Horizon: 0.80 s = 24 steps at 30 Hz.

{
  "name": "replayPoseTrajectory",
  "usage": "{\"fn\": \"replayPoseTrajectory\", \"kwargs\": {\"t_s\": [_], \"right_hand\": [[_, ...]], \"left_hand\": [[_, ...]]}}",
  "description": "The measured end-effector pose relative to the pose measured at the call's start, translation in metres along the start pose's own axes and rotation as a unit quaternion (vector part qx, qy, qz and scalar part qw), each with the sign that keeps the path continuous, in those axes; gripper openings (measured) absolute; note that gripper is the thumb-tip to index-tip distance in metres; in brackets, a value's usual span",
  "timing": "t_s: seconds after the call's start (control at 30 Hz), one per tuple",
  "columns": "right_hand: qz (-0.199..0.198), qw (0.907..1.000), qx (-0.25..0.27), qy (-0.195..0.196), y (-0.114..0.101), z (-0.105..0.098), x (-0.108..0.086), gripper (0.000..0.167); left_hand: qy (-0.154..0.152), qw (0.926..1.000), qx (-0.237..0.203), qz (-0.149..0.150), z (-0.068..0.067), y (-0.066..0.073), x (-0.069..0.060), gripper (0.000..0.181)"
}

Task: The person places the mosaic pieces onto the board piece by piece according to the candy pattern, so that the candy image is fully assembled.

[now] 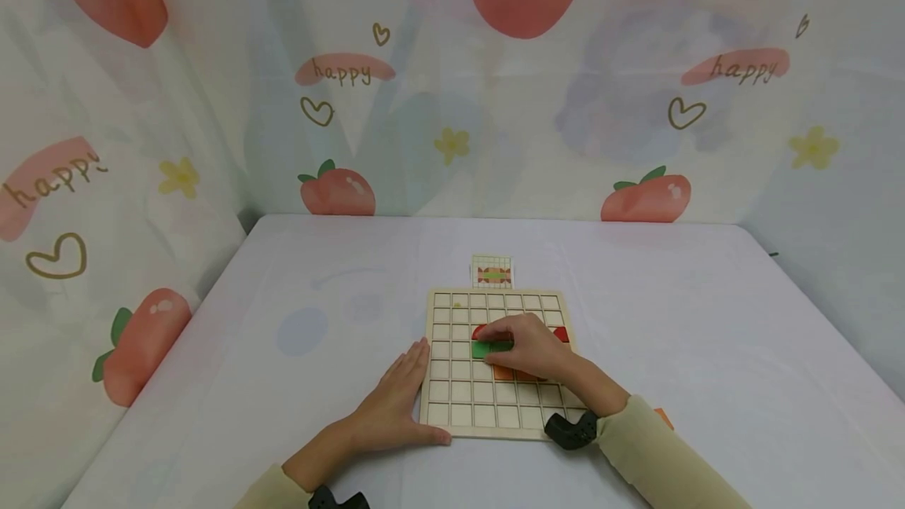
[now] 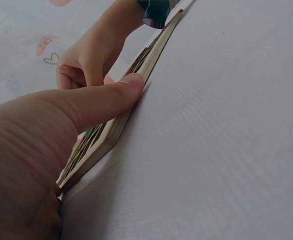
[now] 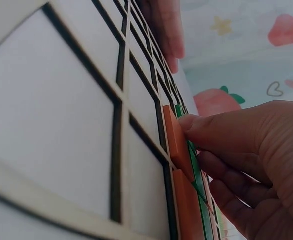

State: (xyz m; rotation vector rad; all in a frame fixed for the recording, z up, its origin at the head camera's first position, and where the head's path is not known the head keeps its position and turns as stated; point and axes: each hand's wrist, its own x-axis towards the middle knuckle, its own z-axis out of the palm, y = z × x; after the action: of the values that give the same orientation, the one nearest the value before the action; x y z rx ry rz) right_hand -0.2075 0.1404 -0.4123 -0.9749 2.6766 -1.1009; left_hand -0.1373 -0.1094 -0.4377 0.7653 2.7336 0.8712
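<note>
A wooden grid board (image 1: pixel 439 392) lies on the white table. My left hand (image 1: pixel 391 405) rests at its near left corner, fingers straight along the left side and thumb on the near edge. My right hand (image 1: pixel 532 346) is over the middle of the board, its thumb and fingertips pinching a green tile (image 1: pixel 481 350) in the grid. Just nearer to me sit orange tiles (image 3: pixel 176 140), partly under that hand. Red pieces show beyond the green row: one (image 1: pixel 478 331) by the fingertips, another (image 1: pixel 562 334) at the right edge. The palm hides part of the row.
A small card (image 1: pixel 492 273) with a gridded coloured picture touches the board's far edge. Near my right sleeve (image 1: pixel 665 454) an orange piece (image 1: pixel 663 416) lies on the table, partly covered. A patterned cloth (image 1: pixel 495 116) hangs behind and at the sides.
</note>
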Motion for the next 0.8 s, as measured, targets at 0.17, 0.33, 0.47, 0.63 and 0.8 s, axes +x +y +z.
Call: {"fn": "replayPoseTrajectory", "kwargs": {"t_s": [0.17, 0.33, 0.47, 0.63, 0.8], "right_hand": [[0.003, 0.9999, 0.011, 0.006, 0.001, -0.002, -0.006, 0.026], [0.022, 0.9996, -0.002, 0.018, 0.003, -0.009, -0.015, 0.028], [0.019, 0.9995, -0.01, 0.021, 0.006, -0.014, -0.022, 0.029], [0.023, 0.9991, -0.024, 0.028, 0.01, -0.023, -0.033, 0.028], [0.049, 0.9972, -0.04, 0.04, 0.011, -0.032, -0.046, 0.027]], "left_hand": [[-0.002, 1.0, 0.0, -0.003, 0.0, 0.0, 0.0, 0.125], [0.001, 1.0, 0.0, 0.007, 0.001, -0.002, 0.0, 0.124], [0.007, 0.9999, 0.0, 0.008, 0.001, -0.002, 0.0, 0.124], [0.008, 0.9999, 0.001, 0.007, 0.001, -0.002, 0.0, 0.125], [0.003, 1.0, 0.0, -0.004, 0.001, -0.001, 0.001, 0.127]]}}
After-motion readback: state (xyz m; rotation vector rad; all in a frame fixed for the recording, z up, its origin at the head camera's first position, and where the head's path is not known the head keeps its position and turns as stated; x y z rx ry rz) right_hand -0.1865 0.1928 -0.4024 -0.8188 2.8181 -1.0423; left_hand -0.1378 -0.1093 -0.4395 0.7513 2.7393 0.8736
